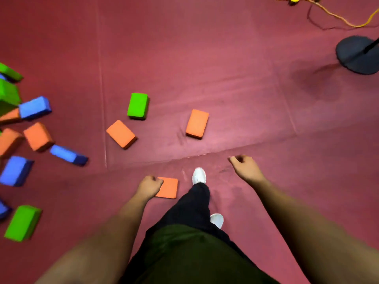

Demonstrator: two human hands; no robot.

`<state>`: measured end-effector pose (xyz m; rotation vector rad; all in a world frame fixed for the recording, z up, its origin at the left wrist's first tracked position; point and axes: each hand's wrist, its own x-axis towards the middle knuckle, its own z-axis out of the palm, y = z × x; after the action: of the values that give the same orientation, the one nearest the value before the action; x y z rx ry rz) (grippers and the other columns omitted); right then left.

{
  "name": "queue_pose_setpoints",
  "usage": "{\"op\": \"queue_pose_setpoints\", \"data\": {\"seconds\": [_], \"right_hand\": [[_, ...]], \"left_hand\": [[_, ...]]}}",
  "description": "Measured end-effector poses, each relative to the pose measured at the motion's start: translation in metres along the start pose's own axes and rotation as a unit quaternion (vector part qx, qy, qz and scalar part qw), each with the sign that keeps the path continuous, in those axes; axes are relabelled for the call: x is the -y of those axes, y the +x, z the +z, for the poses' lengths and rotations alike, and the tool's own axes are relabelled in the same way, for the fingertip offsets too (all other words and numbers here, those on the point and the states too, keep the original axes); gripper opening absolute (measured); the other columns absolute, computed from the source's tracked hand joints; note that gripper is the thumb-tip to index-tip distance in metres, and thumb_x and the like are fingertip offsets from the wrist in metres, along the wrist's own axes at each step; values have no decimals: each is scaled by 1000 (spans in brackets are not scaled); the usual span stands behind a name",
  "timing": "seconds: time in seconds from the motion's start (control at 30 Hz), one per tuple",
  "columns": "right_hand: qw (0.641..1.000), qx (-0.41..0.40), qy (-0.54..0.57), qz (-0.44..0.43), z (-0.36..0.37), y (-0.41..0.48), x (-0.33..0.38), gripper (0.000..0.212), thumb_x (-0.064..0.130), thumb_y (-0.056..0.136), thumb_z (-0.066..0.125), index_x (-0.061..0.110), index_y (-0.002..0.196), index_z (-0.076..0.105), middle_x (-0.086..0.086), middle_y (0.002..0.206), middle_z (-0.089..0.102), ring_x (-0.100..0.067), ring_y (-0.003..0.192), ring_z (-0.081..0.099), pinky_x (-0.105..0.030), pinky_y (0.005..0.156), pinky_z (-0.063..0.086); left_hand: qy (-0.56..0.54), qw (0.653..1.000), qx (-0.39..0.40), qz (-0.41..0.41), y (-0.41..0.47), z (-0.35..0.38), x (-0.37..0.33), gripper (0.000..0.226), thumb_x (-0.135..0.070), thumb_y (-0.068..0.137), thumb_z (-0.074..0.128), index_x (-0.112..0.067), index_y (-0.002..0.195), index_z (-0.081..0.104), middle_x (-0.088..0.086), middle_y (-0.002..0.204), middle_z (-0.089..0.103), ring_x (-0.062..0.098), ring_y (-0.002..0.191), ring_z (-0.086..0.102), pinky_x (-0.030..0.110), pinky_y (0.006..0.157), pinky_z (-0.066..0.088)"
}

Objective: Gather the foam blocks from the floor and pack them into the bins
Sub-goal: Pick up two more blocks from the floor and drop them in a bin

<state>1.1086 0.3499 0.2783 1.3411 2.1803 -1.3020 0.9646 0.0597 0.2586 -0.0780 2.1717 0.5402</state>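
Below, left hand (150, 186) curls fingers against the orange block (168, 187), grip unclear; right of that block, right hand (246, 167) hangs, fingers loosely curled, empty.

The foam blocks (196, 124) scattered in front of me look matt and finely grained, with soft edges and no shine on any colour. The floor mat (225, 78) is a matt maroon sheet, creased along its seams and scuffed in dull patches. At upper right, the dark stand base (354, 56) looks smooth with a faint sheen, and the yellow cable (357, 27) looks plastic-sheathed. My trousers (196, 203) are dark cloth and my shoe (199, 175) is smooth and white.
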Motion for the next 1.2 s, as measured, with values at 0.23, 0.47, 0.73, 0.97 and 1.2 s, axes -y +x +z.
{"op": "queue_pose_setpoints", "data": {"seconds": [0.23, 0.47, 0.73, 0.97, 1.2], "right_hand": [[997, 66, -47, -7, -25, 118, 62, 41, 45, 90, 57, 5, 91, 64, -11, 92, 70, -26, 90, 62, -35, 81, 47], [991, 89, -94, 29, -88, 234, 113, 34, 39, 94, 57, 7, 86, 62, -4, 81, 61, -23, 85, 58, -30, 74, 38], [970, 143, -198, -11, -113, 390, 184, 34, 36, 92, 56, 8, 74, 58, -2, 67, 53, -20, 73, 51, -32, 68, 40], [910, 256, -311, -97, -71, 541, 241, 32, 40, 93, 56, 10, 90, 65, -6, 85, 63, -24, 88, 56, -27, 72, 36], [861, 292, -396, -132, 5, 680, 235, 32, 41, 93, 55, 9, 86, 59, -8, 88, 62, -29, 93, 56, -28, 75, 37]], "left_hand": [[-79, 994, 11, -76, 82, 21, -55, 23, -25, 88, 55, -12, 69, 53, 24, 93, 69, 37, 94, 66, 39, 76, 49], [-140, 989, 3, -55, 164, -16, -210, 15, -25, 85, 56, -12, 77, 56, 11, 83, 65, 25, 77, 58, 31, 70, 43], [-180, 983, -29, -30, 273, -56, -323, 27, -35, 77, 52, -9, 83, 61, 11, 86, 69, 28, 86, 65, 37, 80, 50], [-272, 942, -91, -174, 337, -3, -316, 16, -18, 90, 55, -4, 88, 62, 13, 90, 68, 27, 82, 60, 35, 73, 44], [-302, 905, -56, -295, 421, 90, -295, 37, -31, 99, 50, -3, 121, 60, 13, 128, 59, 29, 119, 54, 31, 96, 39]]}}
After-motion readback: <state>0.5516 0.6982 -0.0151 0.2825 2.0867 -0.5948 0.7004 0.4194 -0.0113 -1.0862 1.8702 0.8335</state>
